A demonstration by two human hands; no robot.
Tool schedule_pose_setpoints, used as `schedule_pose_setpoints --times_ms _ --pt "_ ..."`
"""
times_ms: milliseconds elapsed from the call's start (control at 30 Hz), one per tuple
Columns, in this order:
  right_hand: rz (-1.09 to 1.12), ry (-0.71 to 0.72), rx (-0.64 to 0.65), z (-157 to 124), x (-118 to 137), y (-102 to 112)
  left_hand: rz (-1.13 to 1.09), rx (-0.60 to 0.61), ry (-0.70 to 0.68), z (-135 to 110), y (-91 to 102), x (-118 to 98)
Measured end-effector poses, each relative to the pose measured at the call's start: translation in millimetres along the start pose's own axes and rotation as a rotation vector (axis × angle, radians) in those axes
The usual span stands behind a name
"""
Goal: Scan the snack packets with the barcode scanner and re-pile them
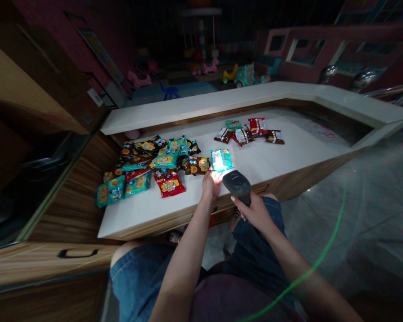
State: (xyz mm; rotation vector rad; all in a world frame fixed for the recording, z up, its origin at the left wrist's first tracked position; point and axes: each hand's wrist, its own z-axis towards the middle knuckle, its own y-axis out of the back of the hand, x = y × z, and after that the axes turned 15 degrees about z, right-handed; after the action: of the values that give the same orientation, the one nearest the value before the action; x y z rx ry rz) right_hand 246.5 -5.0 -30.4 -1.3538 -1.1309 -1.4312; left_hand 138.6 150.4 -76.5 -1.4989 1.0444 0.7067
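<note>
In my right hand [254, 210] is a dark handheld barcode scanner [237, 182], its head pointed at a teal snack packet [220, 159]. Bright light from it falls on that packet's white back label. My left hand [212, 182] grips the near edge of the same packet above the counter; its fingertips are partly washed out by the glare. Just left of it lies a brown packet [197, 165]. A heap of teal, black and brown packets [164, 157] spreads over the counter's left side, with a red packet [169, 184] in front.
Beyond my hands, a smaller group of brown, red and teal packets [243, 135] lies on the white counter [268, 154]. A raised white ledge [188, 103] runs along the back. Wooden drawers [77, 254] stand at left. Ride-on toys [250, 76] are in the dim background.
</note>
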Motion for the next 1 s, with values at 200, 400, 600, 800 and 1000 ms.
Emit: schedule_pose_setpoints --times_ms 200,400,600,800,1000 --pt "0.019 -0.011 -0.002 0 -2 0 -0.055 0.033 0.007 -5 1.5 -5" --pt "0.018 0.012 -0.024 -2 -3 1 -0.027 0.018 -0.045 -10 0.8 -6" --pt "0.021 0.007 -0.050 -2 -6 7 0.275 -0.121 -0.380 -29 20.7 -35" --pt "0.047 -0.023 -0.045 -3 -11 8 0.992 -0.205 -0.733 -45 75.1 -75" --pt "0.086 -0.062 -0.037 -4 -15 5 1.303 -0.197 -0.715 -50 96.9 -64"
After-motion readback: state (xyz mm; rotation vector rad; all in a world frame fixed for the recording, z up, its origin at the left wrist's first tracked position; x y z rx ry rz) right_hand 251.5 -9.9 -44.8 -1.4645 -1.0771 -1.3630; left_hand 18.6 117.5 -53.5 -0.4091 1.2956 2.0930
